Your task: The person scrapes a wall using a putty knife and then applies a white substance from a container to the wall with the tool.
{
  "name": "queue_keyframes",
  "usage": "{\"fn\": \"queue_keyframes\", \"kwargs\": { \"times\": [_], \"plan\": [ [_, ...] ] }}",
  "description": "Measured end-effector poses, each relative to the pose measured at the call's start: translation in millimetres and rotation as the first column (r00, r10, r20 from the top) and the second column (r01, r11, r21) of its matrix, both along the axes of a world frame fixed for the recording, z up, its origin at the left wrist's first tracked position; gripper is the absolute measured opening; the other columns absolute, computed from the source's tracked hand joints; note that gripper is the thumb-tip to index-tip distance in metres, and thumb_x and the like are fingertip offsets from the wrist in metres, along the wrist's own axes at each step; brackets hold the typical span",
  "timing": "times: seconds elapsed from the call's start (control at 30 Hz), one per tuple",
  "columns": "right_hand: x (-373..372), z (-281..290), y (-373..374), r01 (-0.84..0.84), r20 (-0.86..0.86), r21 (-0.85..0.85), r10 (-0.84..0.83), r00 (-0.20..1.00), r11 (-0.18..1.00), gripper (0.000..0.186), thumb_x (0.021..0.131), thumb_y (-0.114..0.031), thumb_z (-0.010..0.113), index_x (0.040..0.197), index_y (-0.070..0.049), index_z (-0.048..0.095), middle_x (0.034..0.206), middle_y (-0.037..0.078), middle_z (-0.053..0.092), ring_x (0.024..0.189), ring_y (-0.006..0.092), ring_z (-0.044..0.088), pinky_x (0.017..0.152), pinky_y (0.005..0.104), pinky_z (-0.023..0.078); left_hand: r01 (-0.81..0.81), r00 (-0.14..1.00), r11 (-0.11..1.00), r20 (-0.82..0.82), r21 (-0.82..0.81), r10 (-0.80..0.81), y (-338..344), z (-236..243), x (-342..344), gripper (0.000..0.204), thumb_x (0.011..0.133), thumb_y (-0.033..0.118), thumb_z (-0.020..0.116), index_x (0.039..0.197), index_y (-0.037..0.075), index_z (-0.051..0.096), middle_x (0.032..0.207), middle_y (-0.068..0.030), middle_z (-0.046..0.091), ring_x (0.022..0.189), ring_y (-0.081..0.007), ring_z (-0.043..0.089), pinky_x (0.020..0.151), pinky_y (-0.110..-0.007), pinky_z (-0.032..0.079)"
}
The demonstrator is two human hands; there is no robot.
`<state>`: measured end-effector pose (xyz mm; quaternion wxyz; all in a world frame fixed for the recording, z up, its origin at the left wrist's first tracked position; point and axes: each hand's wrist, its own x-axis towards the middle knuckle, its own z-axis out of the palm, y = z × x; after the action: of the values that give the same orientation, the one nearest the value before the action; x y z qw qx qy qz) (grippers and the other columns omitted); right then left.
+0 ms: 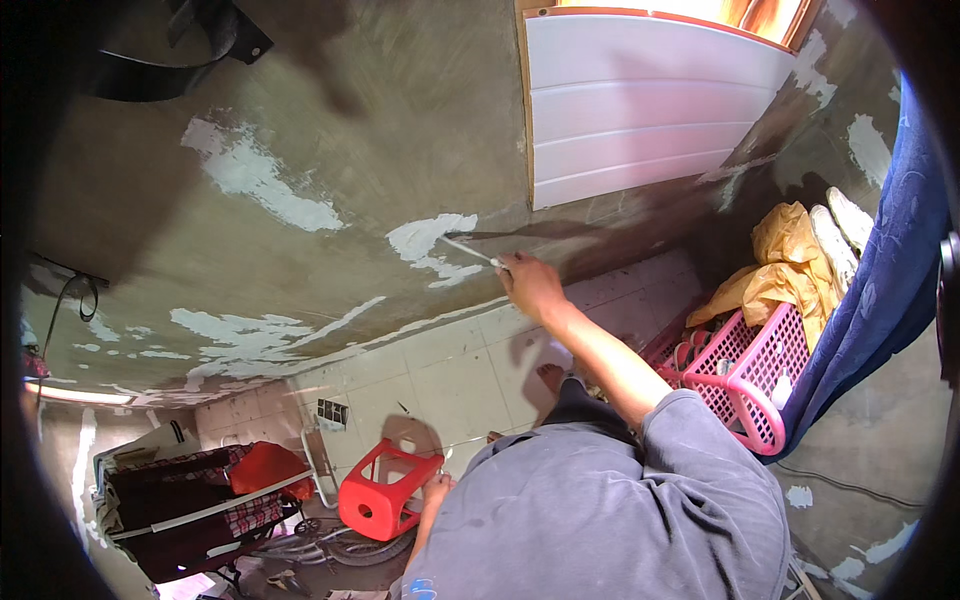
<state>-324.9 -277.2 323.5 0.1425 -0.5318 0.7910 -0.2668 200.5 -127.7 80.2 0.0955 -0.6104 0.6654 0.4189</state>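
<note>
Here, slim tool (472,250), pink basket (730,384), shoes (684,353) inside, yellow sheet (790,285) atop

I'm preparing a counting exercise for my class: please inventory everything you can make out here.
walls: several, grey-brown, around
patches: many, white, on walls
thin tool: 1, pale, centre
slatted panel: 1, white, upper right
curved object: 1, black, upper left
cloth: 1, blue, right
basket: at least 1, pink, right
crumpled sheet: 1, yellow-brown, on basket
stool: 1, red, lower left
cart: 1, dark, lower left
floor tiles: many, pale, centre
shirt: 1, grey, bottom
right hand: 1, bare, gripping thin tool
left hand: 1, bare, beside stool
</note>
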Motion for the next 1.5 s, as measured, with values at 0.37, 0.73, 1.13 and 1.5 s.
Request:
{"fn": "queue_keyframes", "kwargs": {
  "times": [0.37, 0.73, 1.13, 1.5],
  "plan": [
    [-19.0, 2.9, 42.3, 0.076, 0.018, -0.104, -0.074, 0.997, 0.992, 0.032, 0.094, -0.028, 0.053, 0.114, -0.004, 0.061, 0.109, 0.019, 0.063, 0.097, 0.0395, 0.061, 0.082, 0.0471, 0.049, -0.354, 0.923, 0.913, -0.08, 0.201, 0.375, -22.2, 57.7, -49.6, 0.034, 0.099, 0.031, 0.049, 0.098, -0.001, 0.06, 0.078, -0.0109, 0.068, 0.068, -0.0187, 0.069, 0.061, -0.03, 0.051],
    [-3.8, 32.3, 3.5, 0.096, 0.047, -0.115, -0.091, 0.995, 0.989, 0.032, 0.094, -0.029, 0.053, 0.116, -0.006, 0.061, 0.108, 0.019, 0.063, 0.093, 0.0401, 0.062, 0.079, 0.0478, 0.05, -0.344, 0.939, 0.93, 0.012, 0.129, 0.345, -16.7, 68.0, -37.8, 0.035, 0.097, 0.035, 0.052, 0.089, 0.002, 0.062, 0.07, -0.0068, 0.065, 0.06, -0.0167, 0.067, 0.052, -0.029, 0.049],
    [9.8, 42.9, 6.2, 0.042, 0.04, -0.183, -0.035, 0.999, 0.982, 0.032, 0.094, -0.029, 0.053, 0.113, -0.006, 0.063, 0.105, 0.019, 0.064, 0.089, 0.0407, 0.062, 0.076, 0.0473, 0.051, -0.27, 0.963, 0.951, 0.035, 0.151, 0.268, -7.5, 60.7, -39.1, 0.031, 0.097, 0.03, 0.052, 0.091, 0.002, 0.063, 0.075, -0.0067, 0.068, 0.062, -0.0143, 0.066, 0.054, -0.027, 0.048],
    [-29.1, 27.0, 31.3, 0.179, -0.001, -0.087, -0.18, 0.984, 0.98, 0.033, 0.093, -0.029, 0.054, 0.112, -0.004, 0.063, 0.104, 0.02, 0.064, 0.092, 0.0399, 0.062, 0.077, 0.0474, 0.05, -0.408, 0.904, 0.891, -0.05, 0.198, 0.425, -19.4, 49.4, -35.5, 0.031, 0.097, 0.029, 0.051, 0.095, 0.0, 0.062, 0.077, -0.0079, 0.068, 0.064, -0.0148, 0.067, 0.055, -0.028, 0.048]
  ]
}}
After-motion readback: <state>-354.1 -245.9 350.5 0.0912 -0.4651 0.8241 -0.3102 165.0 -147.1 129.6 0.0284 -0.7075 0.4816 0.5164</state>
